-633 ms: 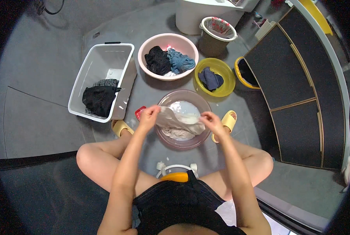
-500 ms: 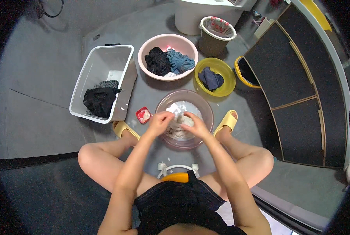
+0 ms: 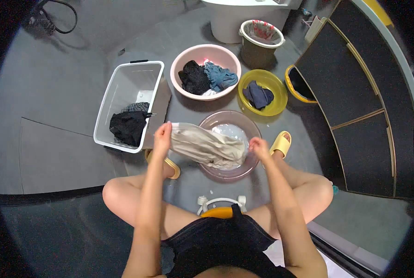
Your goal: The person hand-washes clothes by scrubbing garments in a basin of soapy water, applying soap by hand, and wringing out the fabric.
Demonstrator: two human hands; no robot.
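Observation:
A wet, pale grey-beige piece of cloth [image 3: 204, 144], perhaps a garment, stretches slantwise over a mauve plastic basin [image 3: 225, 175]. My left hand [image 3: 162, 137] grips its upper left end, left of the basin. The cloth's bunched lower part hangs down inside the basin. Whitish, sudsy water [image 3: 232, 131] shows beyond it. At the basin's right rim is my right hand [image 3: 259, 147], its fingers closed together close to the cloth's right end. Whether they pinch the cloth's edge is hard to make out.
A pale pink basin [image 3: 181, 90] of clothes and a yellow-green basin [image 3: 281, 104] with dark blue cloth stand beyond. Left is a white-rimmed tub [image 3: 106, 104] holding black clothing. A lined bin [image 3: 258, 53] stands at the back; dark cabinets [image 3: 341, 83] line the right.
My hands have moved apart from above the basin, the left one leftward with the cloth, which is now spread out. The red dish left of the basin is now hidden. The view has shifted slightly.

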